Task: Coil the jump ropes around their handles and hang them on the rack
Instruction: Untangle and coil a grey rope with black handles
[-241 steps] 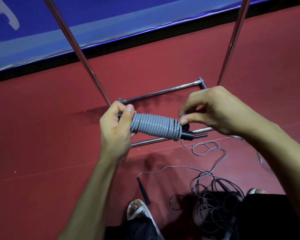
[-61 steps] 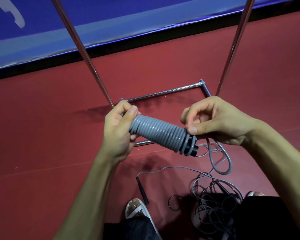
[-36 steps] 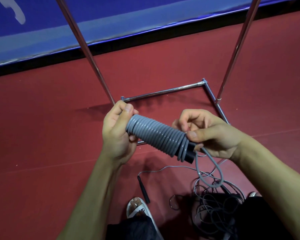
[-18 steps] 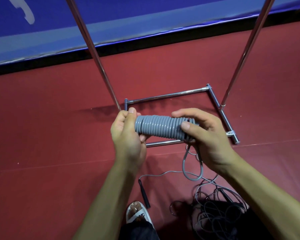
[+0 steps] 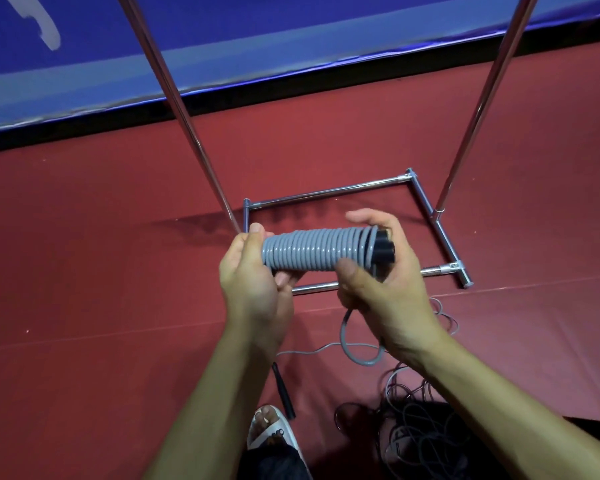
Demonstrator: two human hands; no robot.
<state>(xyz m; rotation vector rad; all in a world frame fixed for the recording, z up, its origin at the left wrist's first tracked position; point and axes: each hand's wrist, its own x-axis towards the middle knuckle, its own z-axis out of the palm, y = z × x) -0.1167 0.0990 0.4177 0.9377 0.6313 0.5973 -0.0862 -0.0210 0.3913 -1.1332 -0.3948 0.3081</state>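
Compared with half a second ago, your right hand (image 5: pixel 385 285) has slid off the end cap. The black handle ends (image 5: pixel 383 252) now show; before, your fingers covered them. A second ago the bundle dipped right; it's level now.

The coiled jump rope (image 5: pixel 309 251) is held in the air between both hands, over the near rail of the rack (image 5: pixel 326 195) base. Its long axis runs left-right, with the handle ends pointing right.

Your left hand (image 5: pixel 250 282) is wrapped round the left end, thumb on top. Your right hand cups the right end, thumb pressing the near side of the coils and fingers curved behind.

A loose loop (image 5: pixel 355 344) of grey rope hangs below the right hand. A tangle of ropes (image 5: pixel 423 427) and a black handle (image 5: pixel 283 389) lie on the red floor (image 5: pixel 84 271), nearer you.
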